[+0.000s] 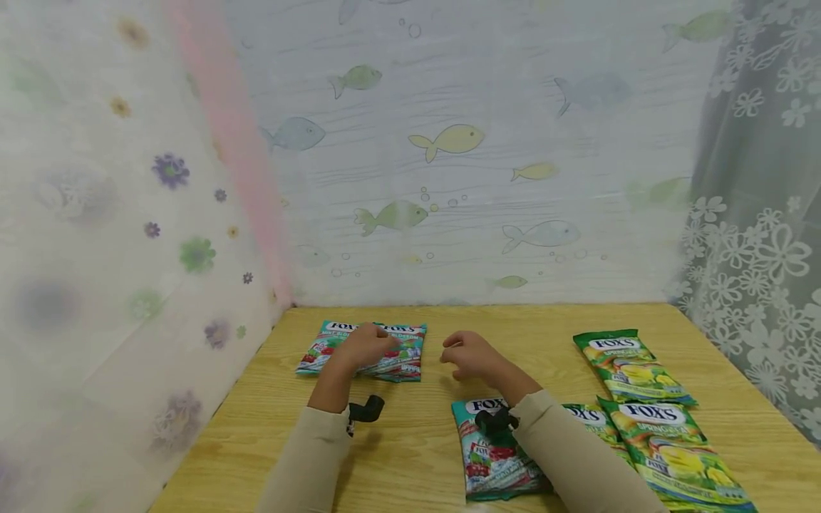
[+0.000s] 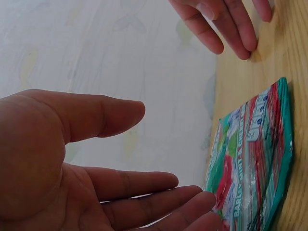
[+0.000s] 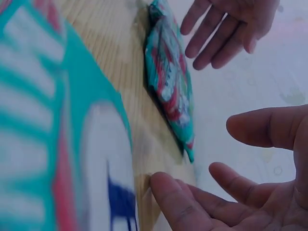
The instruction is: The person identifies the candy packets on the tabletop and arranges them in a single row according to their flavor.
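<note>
Two teal packets [image 1: 408,360] lie side by side, logo ends toward the fish-print backdrop [image 1: 474,185], long axes front-to-back. Left hand [image 1: 365,346] and right hand [image 1: 476,356] are empty, fingers loosely extended.

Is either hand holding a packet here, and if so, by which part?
Nothing is held: the left hand is open near the far teal packets, and the right hand is open too, with nothing between its fingers.

Our wood-grain desk [image 1: 404,463], on it teal FOX'S bags [image 1: 405,360] left of centre, another teal bag [image 1: 497,459] at lower centre, green FOX'S bags [image 1: 683,452] at lower right.
</note>
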A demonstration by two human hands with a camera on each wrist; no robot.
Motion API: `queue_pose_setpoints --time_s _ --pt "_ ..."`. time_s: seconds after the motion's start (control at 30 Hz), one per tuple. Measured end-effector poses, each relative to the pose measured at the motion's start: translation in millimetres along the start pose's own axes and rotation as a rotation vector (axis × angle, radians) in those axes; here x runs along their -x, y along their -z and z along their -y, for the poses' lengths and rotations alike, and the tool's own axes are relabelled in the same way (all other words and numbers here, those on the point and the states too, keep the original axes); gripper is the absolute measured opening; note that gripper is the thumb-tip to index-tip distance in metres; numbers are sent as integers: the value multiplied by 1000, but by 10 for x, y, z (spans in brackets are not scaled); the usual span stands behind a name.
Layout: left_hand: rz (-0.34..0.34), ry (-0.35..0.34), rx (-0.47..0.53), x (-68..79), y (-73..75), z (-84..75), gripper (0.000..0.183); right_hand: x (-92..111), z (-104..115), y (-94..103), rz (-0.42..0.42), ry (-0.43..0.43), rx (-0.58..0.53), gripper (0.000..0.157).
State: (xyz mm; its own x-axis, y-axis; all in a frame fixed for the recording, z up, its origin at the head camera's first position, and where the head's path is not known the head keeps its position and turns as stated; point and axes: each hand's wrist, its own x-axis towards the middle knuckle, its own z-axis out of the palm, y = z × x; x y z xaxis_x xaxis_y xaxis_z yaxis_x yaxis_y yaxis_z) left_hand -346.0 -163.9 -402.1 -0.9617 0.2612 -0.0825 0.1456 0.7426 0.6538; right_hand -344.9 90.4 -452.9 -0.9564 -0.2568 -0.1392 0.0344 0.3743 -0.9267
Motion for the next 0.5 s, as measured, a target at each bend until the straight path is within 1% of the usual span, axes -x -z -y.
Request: queue_pose_setpoints --time_s 0.07,0.13,0.2,0.3,0.4,0.5 --pt "0 -12 -1 24 -52 -38 46 49 -17 58 16 2 6 46" --pt "4 -7 -1 45 -107 -80 49 106 -26 115 41 8 13 45" --pt "12 -8 -6 63 -162 -121 47 169 -31 170 76 21 26 44" --pt "47 -10 -15 79 -248 -186 48 270 -30 243 128 42 66 42" --pt "71 -23 -27 103 -344 -249 39 362 -34 303 171 52 113 43" --pt "82 -37 -62 142 -455 -317 39 436 -51 350 208 67 153 44"
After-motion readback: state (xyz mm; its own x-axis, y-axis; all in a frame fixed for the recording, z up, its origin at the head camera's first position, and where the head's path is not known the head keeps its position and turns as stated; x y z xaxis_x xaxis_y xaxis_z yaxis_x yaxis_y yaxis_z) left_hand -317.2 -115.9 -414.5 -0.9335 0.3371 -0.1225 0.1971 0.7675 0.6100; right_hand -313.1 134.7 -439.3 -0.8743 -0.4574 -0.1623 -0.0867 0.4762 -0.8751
